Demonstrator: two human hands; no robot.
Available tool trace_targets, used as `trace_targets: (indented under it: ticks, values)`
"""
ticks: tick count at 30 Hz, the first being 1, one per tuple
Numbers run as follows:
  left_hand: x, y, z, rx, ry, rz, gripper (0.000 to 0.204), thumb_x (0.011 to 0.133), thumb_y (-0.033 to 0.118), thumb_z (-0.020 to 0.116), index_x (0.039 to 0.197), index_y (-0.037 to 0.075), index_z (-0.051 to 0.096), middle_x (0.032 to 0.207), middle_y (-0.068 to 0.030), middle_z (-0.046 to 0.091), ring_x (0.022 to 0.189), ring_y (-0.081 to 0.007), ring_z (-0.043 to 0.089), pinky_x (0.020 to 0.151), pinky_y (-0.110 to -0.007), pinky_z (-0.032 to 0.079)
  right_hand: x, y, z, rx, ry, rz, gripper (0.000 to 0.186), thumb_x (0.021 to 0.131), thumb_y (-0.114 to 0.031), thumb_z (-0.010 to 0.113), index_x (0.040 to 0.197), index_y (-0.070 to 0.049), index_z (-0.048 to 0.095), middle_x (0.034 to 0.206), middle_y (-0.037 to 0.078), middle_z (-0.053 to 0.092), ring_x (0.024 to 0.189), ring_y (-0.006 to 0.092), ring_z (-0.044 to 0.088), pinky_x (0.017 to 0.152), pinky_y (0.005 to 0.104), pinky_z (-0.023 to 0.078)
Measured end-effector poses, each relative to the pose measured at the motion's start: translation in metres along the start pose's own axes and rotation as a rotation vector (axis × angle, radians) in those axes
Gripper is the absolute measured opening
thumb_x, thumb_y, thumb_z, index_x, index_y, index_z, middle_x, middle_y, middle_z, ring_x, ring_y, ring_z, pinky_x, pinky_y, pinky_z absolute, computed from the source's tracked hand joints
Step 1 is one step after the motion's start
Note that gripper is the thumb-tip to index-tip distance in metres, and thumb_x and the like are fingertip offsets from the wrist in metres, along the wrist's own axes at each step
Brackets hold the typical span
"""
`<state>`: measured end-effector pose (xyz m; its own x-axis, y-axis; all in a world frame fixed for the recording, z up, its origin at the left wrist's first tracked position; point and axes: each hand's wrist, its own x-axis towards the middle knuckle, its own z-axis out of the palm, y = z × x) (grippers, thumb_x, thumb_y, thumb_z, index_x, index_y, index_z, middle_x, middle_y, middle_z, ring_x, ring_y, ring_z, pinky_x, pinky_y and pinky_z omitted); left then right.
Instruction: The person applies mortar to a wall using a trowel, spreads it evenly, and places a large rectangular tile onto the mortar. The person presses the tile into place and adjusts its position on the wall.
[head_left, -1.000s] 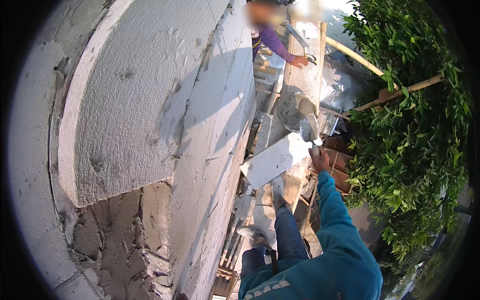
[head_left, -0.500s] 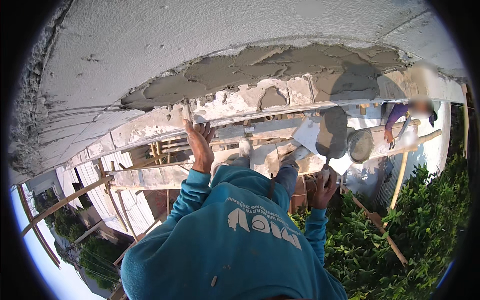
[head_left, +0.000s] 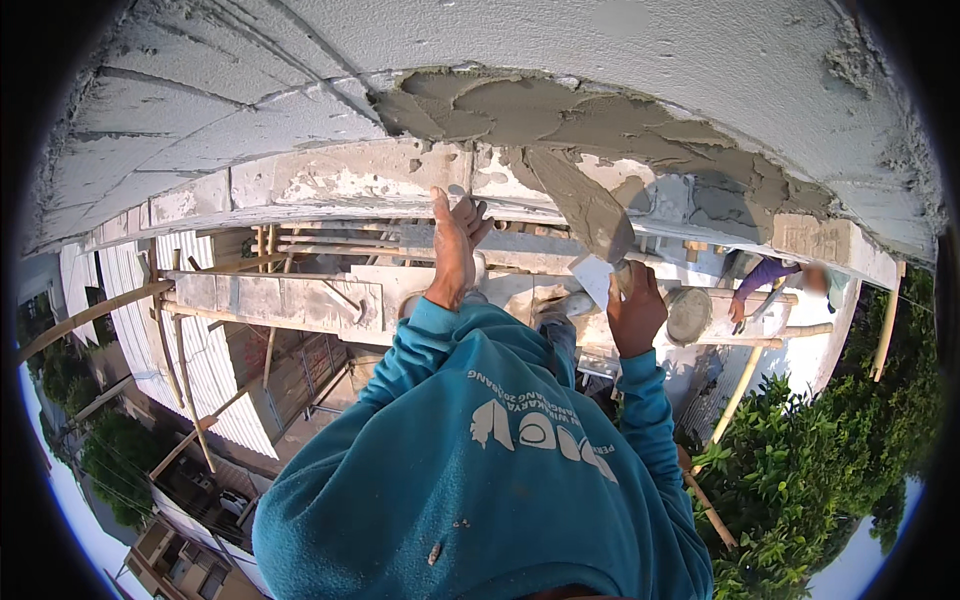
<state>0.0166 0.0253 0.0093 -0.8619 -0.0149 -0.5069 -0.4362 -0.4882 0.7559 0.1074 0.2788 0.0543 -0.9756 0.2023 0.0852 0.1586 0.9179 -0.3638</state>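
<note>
Mortar-coated grey metal trowel (head_left: 598, 215): moved to the grey mortar band (head_left: 610, 122) since earlier.
Right hand (head_left: 637, 314): closed round its handle.
Left hand (head_left: 457, 248): fingers spread by the pale rough wall's (head_left: 345, 172) edge.

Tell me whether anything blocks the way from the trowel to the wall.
Nothing solid visible: only grey mortar shows between the trowel, in the right hand, and the wall. The left hand is off to one side.

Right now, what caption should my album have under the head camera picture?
Right hand holding a mortar-covered trowel up to the wall, left hand by its edge.
</note>
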Motion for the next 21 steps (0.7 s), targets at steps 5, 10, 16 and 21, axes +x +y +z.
trace_targets:
  ticks: [5, 10, 16, 21]
  values:
    - [-0.003, 0.01, -0.001, -0.019, -0.023, -0.042, 0.11, 0.088, 0.075, 0.028, 0.14, -0.02, 0.007, 0.147, -0.0363, 0.015, 0.138, -0.0402, 0.026, 0.111, -0.047, 0.032, -0.025, -0.007, -0.01, 0.081, 0.052, 0.026, 0.037, 0.076, -0.013, 0.069, 0.112, -0.007, 0.059, 0.097, 0.015, 0.063, 0.087, 0.0338, 0.063, 0.071, 0.0412, 0.051]
    - [0.0, 0.007, 0.001, -0.016, -0.062, -0.062, 0.11, 0.088, 0.074, 0.029, 0.14, -0.02, 0.006, 0.148, -0.0359, 0.013, 0.138, -0.0397, 0.026, 0.111, -0.047, 0.03, -0.026, -0.042, -0.004, 0.164, 0.101, -0.055, 0.042, 0.077, -0.011, 0.068, 0.118, -0.01, 0.059, 0.09, 0.011, 0.06, 0.082, 0.0308, 0.06, 0.071, 0.0401, 0.05]
    - [0.005, 0.006, -0.014, -0.033, -0.108, -0.063, 0.109, 0.089, 0.074, 0.027, 0.141, -0.019, 0.004, 0.149, -0.0353, 0.01, 0.139, -0.0392, 0.025, 0.112, -0.047, 0.028, -0.014, -0.052, -0.011, -0.009, 0.065, -0.066, 0.049, 0.072, -0.01, 0.069, 0.12, -0.013, 0.06, 0.093, 0.007, 0.056, 0.087, 0.0274, 0.056, 0.074, 0.0393, 0.048]
    - [0.003, 0.01, -0.011, -0.038, -0.103, -0.089, 0.108, 0.089, 0.073, 0.027, 0.141, -0.018, 0.002, 0.15, -0.034, 0.009, 0.139, -0.0384, 0.024, 0.113, -0.047, 0.028, -0.016, -0.009, -0.034, -0.076, 0.087, 0.021, 0.045, 0.077, -0.013, 0.07, 0.121, -0.015, 0.061, 0.097, 0.009, 0.059, 0.092, 0.0296, 0.059, 0.077, 0.0412, 0.049]
